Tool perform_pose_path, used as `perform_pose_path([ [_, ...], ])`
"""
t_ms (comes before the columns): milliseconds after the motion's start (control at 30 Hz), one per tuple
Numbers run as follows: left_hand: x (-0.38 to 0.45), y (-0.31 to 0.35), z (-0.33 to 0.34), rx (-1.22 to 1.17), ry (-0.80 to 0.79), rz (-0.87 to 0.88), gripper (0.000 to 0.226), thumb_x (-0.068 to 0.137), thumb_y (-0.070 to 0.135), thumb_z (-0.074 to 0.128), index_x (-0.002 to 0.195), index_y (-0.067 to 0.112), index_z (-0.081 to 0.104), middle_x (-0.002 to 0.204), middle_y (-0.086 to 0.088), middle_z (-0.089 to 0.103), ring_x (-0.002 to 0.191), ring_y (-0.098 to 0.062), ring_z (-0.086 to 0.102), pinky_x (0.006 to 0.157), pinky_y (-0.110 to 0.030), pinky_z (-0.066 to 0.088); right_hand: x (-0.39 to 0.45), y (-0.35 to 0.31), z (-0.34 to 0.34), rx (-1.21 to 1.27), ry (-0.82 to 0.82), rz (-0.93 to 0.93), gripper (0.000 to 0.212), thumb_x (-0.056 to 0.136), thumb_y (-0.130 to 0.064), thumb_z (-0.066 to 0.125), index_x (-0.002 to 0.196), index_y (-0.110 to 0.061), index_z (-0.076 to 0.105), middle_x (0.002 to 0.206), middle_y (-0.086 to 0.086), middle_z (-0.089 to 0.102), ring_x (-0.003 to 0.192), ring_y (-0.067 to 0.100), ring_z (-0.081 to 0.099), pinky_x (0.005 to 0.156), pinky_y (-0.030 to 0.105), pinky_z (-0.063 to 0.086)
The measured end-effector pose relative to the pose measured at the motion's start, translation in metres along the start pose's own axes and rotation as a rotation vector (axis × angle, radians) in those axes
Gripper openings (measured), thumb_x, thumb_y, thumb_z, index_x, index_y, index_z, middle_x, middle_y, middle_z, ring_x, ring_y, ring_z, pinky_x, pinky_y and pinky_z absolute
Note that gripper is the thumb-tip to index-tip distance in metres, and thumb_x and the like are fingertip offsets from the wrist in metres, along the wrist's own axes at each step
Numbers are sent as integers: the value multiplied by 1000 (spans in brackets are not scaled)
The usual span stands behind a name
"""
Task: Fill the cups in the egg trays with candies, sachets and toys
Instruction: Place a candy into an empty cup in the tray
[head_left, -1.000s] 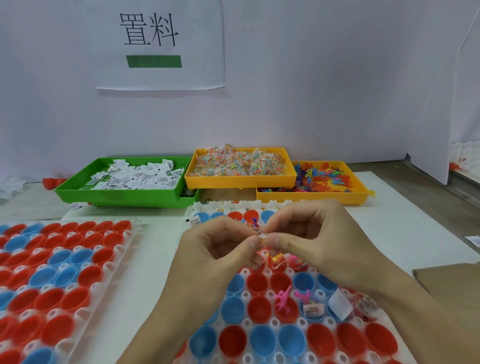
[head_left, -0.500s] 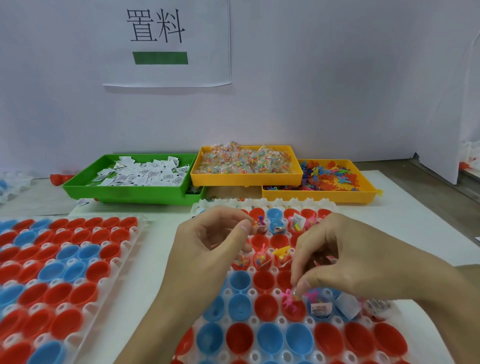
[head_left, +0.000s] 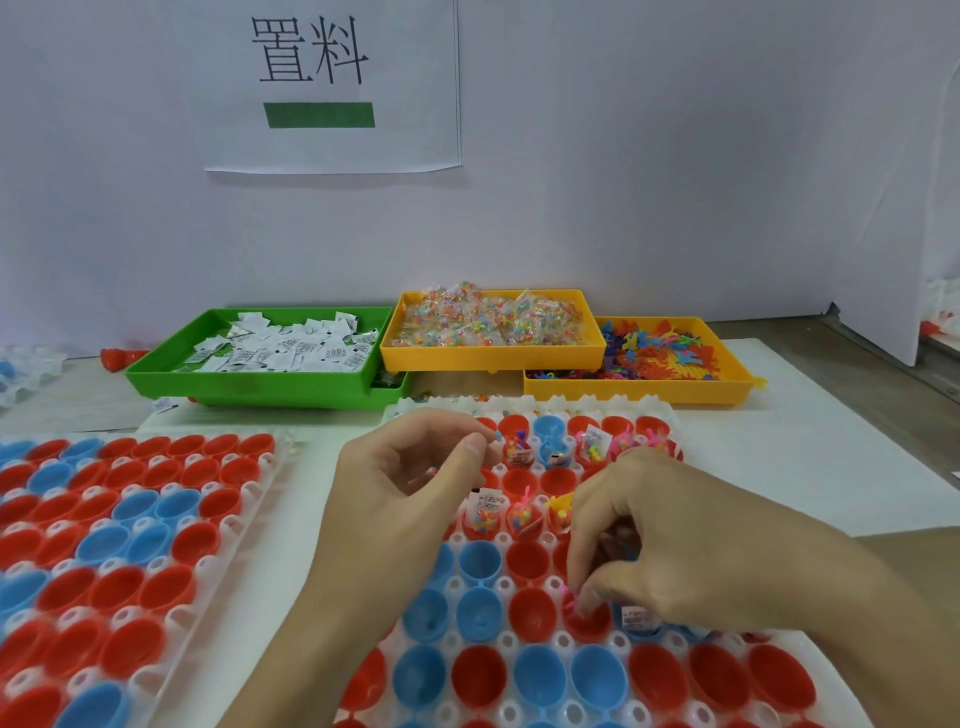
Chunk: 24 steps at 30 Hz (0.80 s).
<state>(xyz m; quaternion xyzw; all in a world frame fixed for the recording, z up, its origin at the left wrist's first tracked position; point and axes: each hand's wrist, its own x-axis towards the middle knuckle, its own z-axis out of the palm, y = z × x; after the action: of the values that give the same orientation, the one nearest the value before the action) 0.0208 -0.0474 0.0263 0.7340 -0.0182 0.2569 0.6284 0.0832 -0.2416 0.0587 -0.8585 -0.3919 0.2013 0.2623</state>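
Note:
The middle egg tray (head_left: 535, 404) holds red and blue cups; its far rows carry candies, sachets and toys. My right hand (head_left: 685, 551) reaches down to a red cup (head_left: 589, 623) with a pink toy (head_left: 570, 597) in it, and its thumb and fingertips pinch a small clear candy packet at the cup's mouth. My left hand (head_left: 410, 488) hovers over the tray's left part, fingers curled, thumb and forefinger pinching what looks like another small candy packet (head_left: 494, 440). A sachet lies in the blue cup (head_left: 638, 621) just right of the red one.
A second egg tray (head_left: 260, 467) of red and blue cups lies on the left. At the back stand a green tray (head_left: 249, 387) of white sachets, a yellow tray (head_left: 493, 358) of candy packets and a yellow tray (head_left: 639, 389) of coloured toys.
The hands were joined over the tray, both pinching a packet. The right hand has since dropped toward me to the red cup with the pink toy; the left stayed up.

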Motion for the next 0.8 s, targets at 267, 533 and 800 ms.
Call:
perform_pose_path([
  [267,8,-3,-14,115,86,18,28,92,-2,60,80,20,74,71,-2,71,62,-4,62,57,-15,49,3,4,1,35,-35,9,21,82,-12,80,70,-29,75,76,-13,72,73,6,70,70,29,60],
  [533,69,-2,-55,654,293,-89,18,87,11,61,83,25,71,74,13,67,64,-7,60,54,-16,45,3,13,-5,169,-5,-69,12,74,-35,86,76,-44,78,86,-16,70,80,3,63,68,17,51],
  [800,177,-38,-82,1104,65,-301,10,90,10,67,94,2,71,92,-17,68,78,-27,59,70,-32,48,7,27,-10,258,171,-108,9,83,-35,78,82,-44,78,85,-18,70,84,5,65,76,17,51],
])
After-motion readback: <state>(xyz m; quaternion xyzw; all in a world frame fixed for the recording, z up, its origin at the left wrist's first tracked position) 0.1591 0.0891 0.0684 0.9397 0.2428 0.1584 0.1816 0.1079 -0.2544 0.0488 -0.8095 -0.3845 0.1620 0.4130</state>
